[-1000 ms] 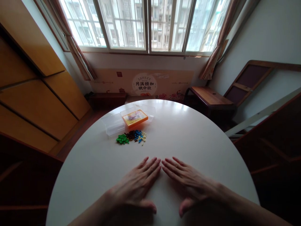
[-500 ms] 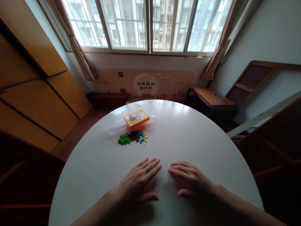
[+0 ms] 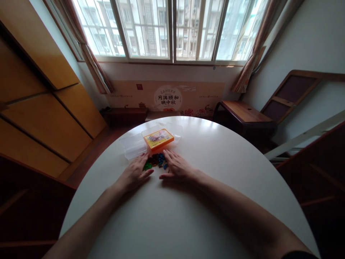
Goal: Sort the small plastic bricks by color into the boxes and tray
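On the white round table a pile of small coloured pieces lies between my hands: green pieces point(image 3: 148, 165), dark brown pieces point(image 3: 154, 159) and blue pieces point(image 3: 161, 160). My left hand point(image 3: 136, 169) rests at the left side of the pile with fingers stretched out, covering part of the green ones. Along the right side lies my right hand point(image 3: 176, 165), its fingers extended and thumb apart, hiding most of the pale yellow pieces. Both hands cup the pile without gripping anything. Just behind the pieces sits an orange box point(image 3: 159, 139) with a yellow printed top.
Clear plastic containers point(image 3: 132, 146) stand beside and behind the orange box. The round table point(image 3: 229, 162) has a curved edge. Beyond it are a wooden chair point(image 3: 244, 112) at right, a yellow-brown cabinet point(image 3: 72, 108) at left, and a window point(image 3: 151, 28).
Both hands have moved forward from the near part of the table to either side of the pile. They now cover its outer pieces. The view has shifted slightly.
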Demonstrator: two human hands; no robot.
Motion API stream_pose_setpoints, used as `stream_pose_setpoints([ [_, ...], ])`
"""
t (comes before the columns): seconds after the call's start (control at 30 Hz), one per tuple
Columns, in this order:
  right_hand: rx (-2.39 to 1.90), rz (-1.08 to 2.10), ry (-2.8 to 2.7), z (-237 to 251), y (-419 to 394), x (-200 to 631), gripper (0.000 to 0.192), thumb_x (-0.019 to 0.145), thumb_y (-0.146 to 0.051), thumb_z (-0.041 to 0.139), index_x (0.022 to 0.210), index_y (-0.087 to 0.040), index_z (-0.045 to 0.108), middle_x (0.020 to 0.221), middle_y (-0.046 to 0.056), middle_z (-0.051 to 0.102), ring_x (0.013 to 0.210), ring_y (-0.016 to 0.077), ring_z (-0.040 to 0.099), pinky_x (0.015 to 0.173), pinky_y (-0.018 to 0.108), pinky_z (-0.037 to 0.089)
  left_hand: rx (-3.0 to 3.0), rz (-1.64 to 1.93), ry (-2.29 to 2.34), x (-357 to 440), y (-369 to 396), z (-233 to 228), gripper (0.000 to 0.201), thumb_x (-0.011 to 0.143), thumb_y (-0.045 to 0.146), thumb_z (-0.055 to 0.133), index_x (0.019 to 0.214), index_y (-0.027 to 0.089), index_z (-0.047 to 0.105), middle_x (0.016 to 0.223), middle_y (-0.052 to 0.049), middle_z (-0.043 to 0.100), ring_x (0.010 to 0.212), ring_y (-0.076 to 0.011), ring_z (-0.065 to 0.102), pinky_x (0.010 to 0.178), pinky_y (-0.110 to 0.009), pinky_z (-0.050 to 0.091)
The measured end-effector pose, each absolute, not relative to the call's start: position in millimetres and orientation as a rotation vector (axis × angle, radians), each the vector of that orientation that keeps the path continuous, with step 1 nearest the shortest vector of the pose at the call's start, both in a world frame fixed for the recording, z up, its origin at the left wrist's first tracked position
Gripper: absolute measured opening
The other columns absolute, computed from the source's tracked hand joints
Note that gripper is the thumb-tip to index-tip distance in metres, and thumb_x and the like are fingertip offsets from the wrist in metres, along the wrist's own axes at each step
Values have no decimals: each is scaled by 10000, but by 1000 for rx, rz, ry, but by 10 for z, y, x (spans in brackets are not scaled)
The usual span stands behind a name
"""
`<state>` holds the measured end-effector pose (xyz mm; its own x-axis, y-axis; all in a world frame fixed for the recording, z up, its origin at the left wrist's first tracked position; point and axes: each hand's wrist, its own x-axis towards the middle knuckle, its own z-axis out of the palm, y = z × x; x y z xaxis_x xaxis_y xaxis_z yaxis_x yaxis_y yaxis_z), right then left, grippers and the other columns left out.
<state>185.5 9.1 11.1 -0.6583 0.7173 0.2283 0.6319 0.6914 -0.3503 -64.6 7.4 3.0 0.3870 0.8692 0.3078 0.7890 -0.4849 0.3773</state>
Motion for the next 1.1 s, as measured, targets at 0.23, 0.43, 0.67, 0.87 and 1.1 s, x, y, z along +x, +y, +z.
stream_pose_setpoints([
  [0.23, -921, 297, -2662, 95, 295, 1742, 975, 807, -720, 477, 1451, -14, 284, 1495, 241, 322, 1404, 346, 279, 1182, 455, 211, 2589, 546, 1422, -463, 180, -29, 660, 874, 542, 463, 1382, 121, 439, 1436, -183, 442, 1356, -316, 390, 1123, -478, 315],
  [0.43, -817, 350, -2691, 156, 115, 2023, 923, 819, -649, 542, 1484, -85, 240, 1526, 197, 283, 1412, 310, 278, 1179, 466, 223, 2663, 411, 1327, -226, 129, 5, 620, 909, 521, 430, 1410, 158, 400, 1452, -151, 432, 1354, -275, 401, 1135, -439, 306],
  [0.67, -870, 386, -2738, 166, -238, 2537, 889, 842, -632, 525, 1479, -72, 260, 1520, 212, 286, 1415, 313, 270, 1173, 476, 227, 2681, 292, 1163, 232, -129, 46, 677, 917, 545, 392, 1452, 136, 314, 1513, -164, 321, 1416, -272, 283, 1160, -425, 243],
  [0.87, -896, 424, -2627, 111, -445, 2893, 830, 870, -605, 501, 1483, -101, 256, 1504, 197, 332, 1403, 293, 306, 1161, 477, 268, 2634, 345, 1014, 500, -191, 43, 728, 916, 590, 356, 1469, 123, 276, 1517, -173, 308, 1426, -272, 258, 1165, -431, 237],
  [1.1, -1165, 410, -2420, 16, -458, 2965, 847, 867, -642, 462, 1469, -73, 284, 1468, 242, 369, 1381, 324, 342, 1136, 505, 312, 2413, 678, 1399, 444, 206, -40, 743, 883, 666, 336, 1345, 100, 472, 1424, -204, 450, 1381, -319, 344, 1125, -481, 302],
])
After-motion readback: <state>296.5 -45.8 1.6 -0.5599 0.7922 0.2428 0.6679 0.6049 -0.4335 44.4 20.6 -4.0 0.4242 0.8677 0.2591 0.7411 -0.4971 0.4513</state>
